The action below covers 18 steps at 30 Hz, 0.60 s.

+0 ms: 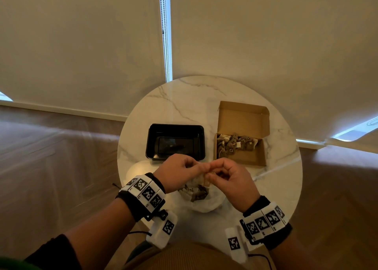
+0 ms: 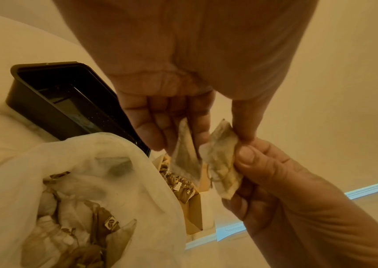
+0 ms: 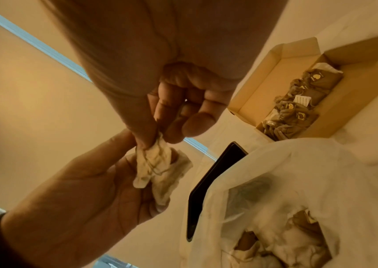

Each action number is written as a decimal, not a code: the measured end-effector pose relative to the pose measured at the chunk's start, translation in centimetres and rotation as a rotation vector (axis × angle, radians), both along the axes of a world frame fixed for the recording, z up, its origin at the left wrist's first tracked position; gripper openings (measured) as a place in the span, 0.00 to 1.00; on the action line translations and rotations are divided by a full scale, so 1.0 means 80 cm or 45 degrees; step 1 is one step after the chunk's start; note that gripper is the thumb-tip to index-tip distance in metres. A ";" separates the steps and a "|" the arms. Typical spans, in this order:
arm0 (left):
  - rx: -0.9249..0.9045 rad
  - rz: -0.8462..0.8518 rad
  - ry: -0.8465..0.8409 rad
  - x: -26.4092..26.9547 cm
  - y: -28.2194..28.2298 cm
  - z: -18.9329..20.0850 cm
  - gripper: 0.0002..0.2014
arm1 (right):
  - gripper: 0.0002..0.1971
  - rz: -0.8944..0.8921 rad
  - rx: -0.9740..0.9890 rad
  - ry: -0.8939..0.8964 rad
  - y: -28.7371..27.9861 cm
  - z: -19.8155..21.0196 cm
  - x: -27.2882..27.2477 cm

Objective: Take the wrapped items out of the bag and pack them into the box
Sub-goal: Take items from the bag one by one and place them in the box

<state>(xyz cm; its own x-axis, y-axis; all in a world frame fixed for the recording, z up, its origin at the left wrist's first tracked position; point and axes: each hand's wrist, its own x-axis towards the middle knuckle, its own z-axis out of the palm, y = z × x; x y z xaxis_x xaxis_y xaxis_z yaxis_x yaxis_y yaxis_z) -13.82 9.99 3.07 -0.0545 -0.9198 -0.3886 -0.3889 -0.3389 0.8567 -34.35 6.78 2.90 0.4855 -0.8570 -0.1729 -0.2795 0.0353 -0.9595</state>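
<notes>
Both hands meet above the white mesh bag [image 1: 204, 205] at the table's near side. My left hand [image 1: 184, 167] holds a pale wrapped packet [image 2: 185, 152] between its fingers. My right hand [image 1: 223, 173] pinches a second crumpled pale packet [image 2: 222, 163] with thumb and forefinger, and the left thumb touches that packet too. A thin string runs over it [image 3: 158, 163]. More wrapped items [image 2: 68, 226] lie inside the bag [image 2: 91, 163]. The open cardboard box [image 1: 245, 158] stands at the right with several brown wrapped items [image 1: 235, 145] along its far side.
A black plastic tray [image 1: 176, 141] sits left of the box, just beyond my hands. The round marble table [image 1: 184, 102] ends close behind the box lid [image 1: 243, 118]. Roller blinds hang behind the table.
</notes>
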 end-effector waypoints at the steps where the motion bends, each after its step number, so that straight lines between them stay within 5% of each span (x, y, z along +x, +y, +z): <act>1: 0.005 -0.027 0.022 -0.001 0.000 0.001 0.16 | 0.12 0.012 -0.010 0.016 -0.001 -0.001 0.000; 11: 0.015 -0.167 0.003 -0.015 -0.021 -0.002 0.05 | 0.17 -0.135 -0.076 0.200 0.002 -0.020 -0.012; 18: 0.080 -0.302 -0.114 -0.044 -0.036 -0.024 0.11 | 0.12 -0.304 0.022 0.196 -0.006 -0.044 -0.036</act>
<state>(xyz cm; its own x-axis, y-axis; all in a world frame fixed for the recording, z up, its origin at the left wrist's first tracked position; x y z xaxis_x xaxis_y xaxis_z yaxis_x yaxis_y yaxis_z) -17.37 7.14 1.17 -0.2286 -0.8591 -0.4579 -0.5374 -0.2809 0.7952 -37.23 6.34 -0.60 0.2373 -0.9402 -0.2442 -0.4034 0.1333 -0.9053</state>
